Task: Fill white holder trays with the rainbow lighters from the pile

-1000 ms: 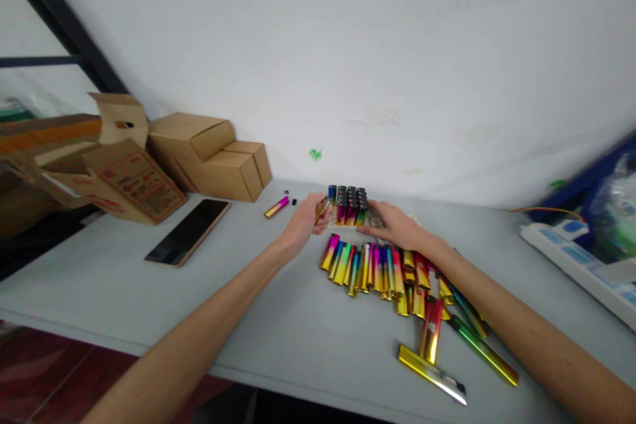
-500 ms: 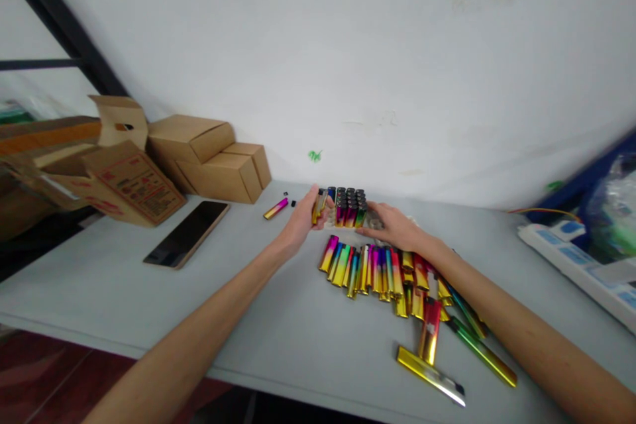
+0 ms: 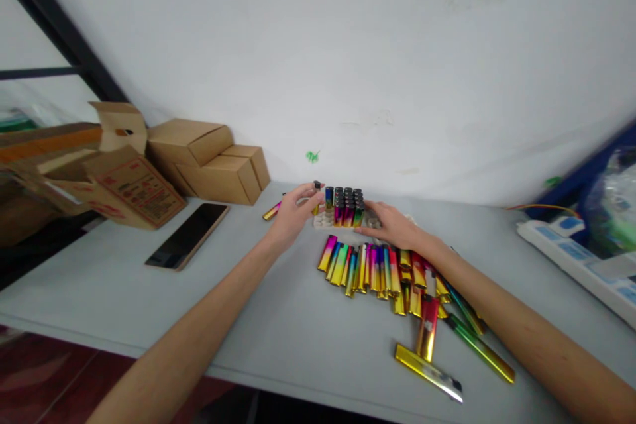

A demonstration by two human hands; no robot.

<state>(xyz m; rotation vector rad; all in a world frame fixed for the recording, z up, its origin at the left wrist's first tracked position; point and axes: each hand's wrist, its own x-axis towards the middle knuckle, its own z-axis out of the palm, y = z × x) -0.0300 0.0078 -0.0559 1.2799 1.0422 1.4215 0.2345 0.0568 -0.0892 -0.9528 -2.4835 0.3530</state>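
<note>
Your left hand (image 3: 293, 214) pinches one upright lighter (image 3: 317, 193) between thumb and fingers, at the left edge of the pale tray (image 3: 324, 220). Your right hand (image 3: 392, 226) rests loosely curled against the tray's right end, touching it. Glossy metallic lighters (image 3: 346, 207) with black caps stand in the tray; a rainbow-gold heap (image 3: 382, 270) lies just in front of it. Box print is unreadable.
</note>
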